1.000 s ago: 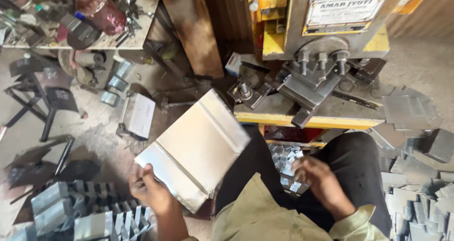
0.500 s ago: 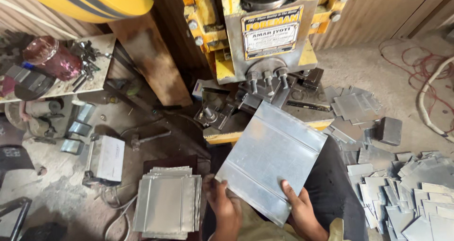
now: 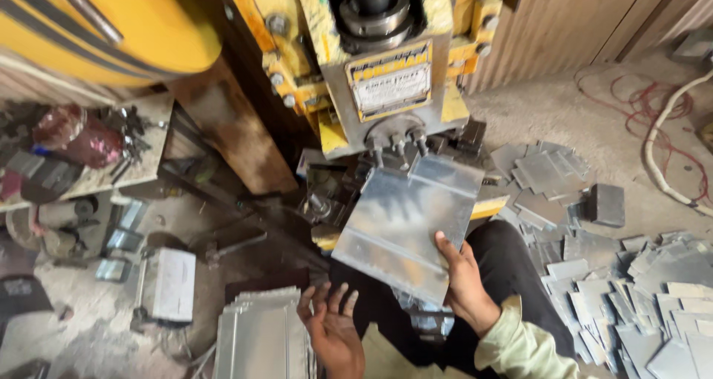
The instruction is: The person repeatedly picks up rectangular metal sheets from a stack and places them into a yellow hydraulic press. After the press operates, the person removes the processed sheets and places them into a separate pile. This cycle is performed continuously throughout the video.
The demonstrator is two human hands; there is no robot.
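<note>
Right hand [image 3: 464, 279] alone pinches the ribbed steel sheet [image 3: 408, 219] at five o'clock; left hand [image 3: 330, 327] splayed, empty — sheet could tip sideways.

Yellow-topped rectangular nameplate [image 3: 391, 82] on press [image 3: 327, 22]

place: I'm pretty sure this is a small metal-stamping workshop
machine: yellow power press [image 3: 386, 67] at 12 o'clock
floor: cut sheet-metal blanks [image 3: 639, 290] piled at 4 o'clock
bench: cluttered tool bench [image 3: 82, 152] at 9 o'clock

Pale green sleeve [image 3: 520, 345], black trousers [image 3: 512, 275], bare hands.
</note>
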